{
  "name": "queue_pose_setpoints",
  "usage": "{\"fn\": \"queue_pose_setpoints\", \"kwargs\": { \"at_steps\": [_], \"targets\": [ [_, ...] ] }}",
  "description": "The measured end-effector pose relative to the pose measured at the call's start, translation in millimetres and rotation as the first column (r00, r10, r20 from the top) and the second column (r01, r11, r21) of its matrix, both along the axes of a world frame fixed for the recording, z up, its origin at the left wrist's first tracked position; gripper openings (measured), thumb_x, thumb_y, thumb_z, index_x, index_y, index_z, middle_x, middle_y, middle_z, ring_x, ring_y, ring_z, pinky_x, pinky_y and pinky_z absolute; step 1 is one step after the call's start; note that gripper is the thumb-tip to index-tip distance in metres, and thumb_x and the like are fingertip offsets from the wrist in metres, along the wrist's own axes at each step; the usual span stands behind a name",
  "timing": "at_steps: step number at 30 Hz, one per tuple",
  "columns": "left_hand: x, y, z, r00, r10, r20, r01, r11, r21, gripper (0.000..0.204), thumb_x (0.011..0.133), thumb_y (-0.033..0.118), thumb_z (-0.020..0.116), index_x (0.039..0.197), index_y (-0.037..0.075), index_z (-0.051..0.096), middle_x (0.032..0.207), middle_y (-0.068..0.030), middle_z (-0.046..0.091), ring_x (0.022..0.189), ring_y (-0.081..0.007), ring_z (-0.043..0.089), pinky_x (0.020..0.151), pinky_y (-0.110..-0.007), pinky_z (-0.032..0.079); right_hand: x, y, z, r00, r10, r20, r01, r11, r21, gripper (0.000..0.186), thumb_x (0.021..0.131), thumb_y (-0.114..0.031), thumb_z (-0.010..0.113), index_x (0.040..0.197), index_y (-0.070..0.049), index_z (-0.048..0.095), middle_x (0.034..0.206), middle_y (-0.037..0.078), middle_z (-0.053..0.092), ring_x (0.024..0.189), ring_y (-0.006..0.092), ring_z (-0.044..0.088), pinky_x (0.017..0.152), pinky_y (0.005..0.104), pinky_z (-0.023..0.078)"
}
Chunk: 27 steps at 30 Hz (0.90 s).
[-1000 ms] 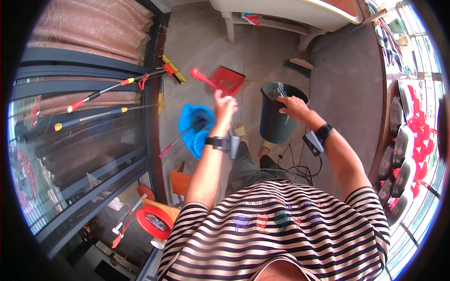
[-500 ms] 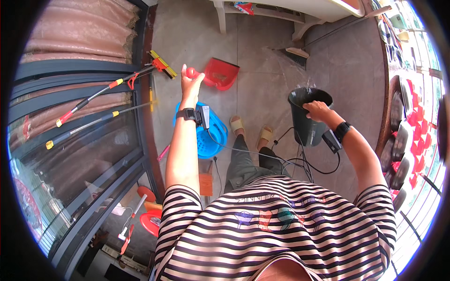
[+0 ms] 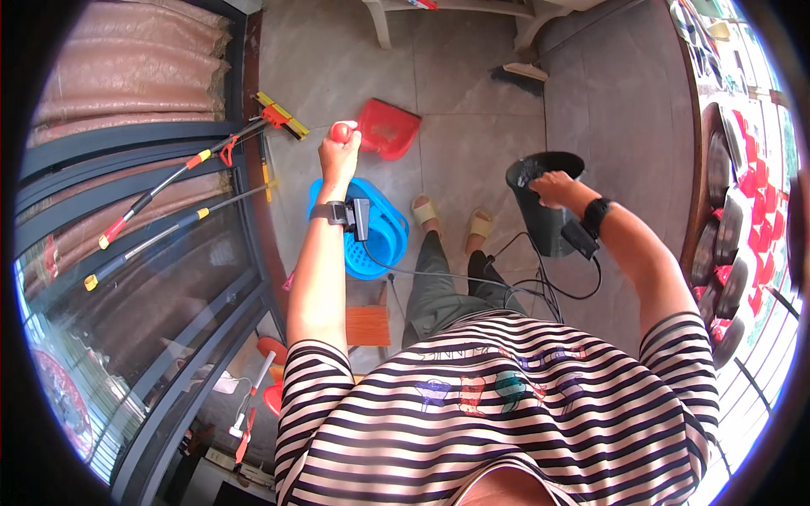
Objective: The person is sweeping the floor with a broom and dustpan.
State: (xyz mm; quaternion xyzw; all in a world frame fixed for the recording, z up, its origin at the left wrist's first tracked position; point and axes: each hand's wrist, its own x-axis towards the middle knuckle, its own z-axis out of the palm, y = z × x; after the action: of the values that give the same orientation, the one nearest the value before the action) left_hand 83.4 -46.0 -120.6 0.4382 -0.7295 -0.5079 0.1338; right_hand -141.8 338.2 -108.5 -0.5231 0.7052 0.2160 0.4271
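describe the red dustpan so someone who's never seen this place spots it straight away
Start from the dark-framed glass along the picture's left side, then find the blue bucket to its right. Just above that bucket in the picture is the red dustpan. Unlike the yellow-and-red squeegee head on its left, it is a broad, mostly red scoop.

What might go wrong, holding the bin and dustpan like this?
The black cables near the legs might snag a foot. The dark bin, gripped at its rim by the right hand, could slip. The red dustpan, its handle in the left hand, might knock the nearby blue bucket.
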Motion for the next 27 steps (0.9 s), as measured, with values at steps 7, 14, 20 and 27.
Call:
{"fn": "queue_pose_setpoints", "kwargs": {
  "at_steps": [7,14,20,27],
  "targets": [
    [-12.1,31.2,24.8,0.988,-0.155,0.002,0.155,0.986,-0.059,0.013,0.077,0.005,0.061,0.089,0.005,0.062,0.099,-0.0097,0.067,0.094,-0.0181,0.063,0.083,-0.029,0.048,16.8,-94.0,28.1,0.960,0.280,0.014,-0.278,0.958,-0.069,0.023,0.077,-0.017,0.062,0.100,-0.010,0.060,0.093,0.013,0.065,0.094,0.0306,0.063,0.076,0.0377,0.050],
    [-7.1,37.5,25.7,0.966,-0.156,-0.207,0.165,0.986,0.027,0.013,0.076,0.002,0.059,0.089,0.005,0.062,0.103,-0.0108,0.067,0.098,-0.0178,0.062,0.085,-0.029,0.047,19.2,-96.2,31.5,0.931,0.363,0.038,-0.365,0.924,0.118,0.028,0.076,-0.010,0.056,0.103,-0.011,0.063,0.098,0.011,0.064,0.099,0.0299,0.061,0.080,0.0392,0.048],
    [-2.2,31.4,25.9,0.964,-0.076,-0.254,0.098,0.992,0.076,0.013,0.076,0.004,0.060,0.088,0.004,0.063,0.101,-0.0100,0.067,0.095,-0.0173,0.063,0.084,-0.029,0.048,-7.0,-34.6,37.4,0.991,0.111,0.079,-0.126,0.967,0.223,0.032,0.068,-0.011,0.058,0.099,-0.006,0.066,0.097,0.015,0.066,0.095,0.0318,0.061,0.077,0.0410,0.050],
    [17.4,33.5,-0.2,0.985,-0.100,-0.138,0.099,0.995,-0.012,0.015,0.074,0.007,0.060,0.088,0.006,0.064,0.095,-0.0118,0.068,0.093,-0.0234,0.065,0.081,-0.032,0.049,-23.0,-81.4,38.9,0.976,0.199,-0.091,-0.164,0.940,0.298,0.036,0.074,-0.017,0.060,0.110,-0.009,0.060,0.105,0.014,0.064,0.104,0.0308,0.059,0.083,0.0408,0.048]
  ]
}}
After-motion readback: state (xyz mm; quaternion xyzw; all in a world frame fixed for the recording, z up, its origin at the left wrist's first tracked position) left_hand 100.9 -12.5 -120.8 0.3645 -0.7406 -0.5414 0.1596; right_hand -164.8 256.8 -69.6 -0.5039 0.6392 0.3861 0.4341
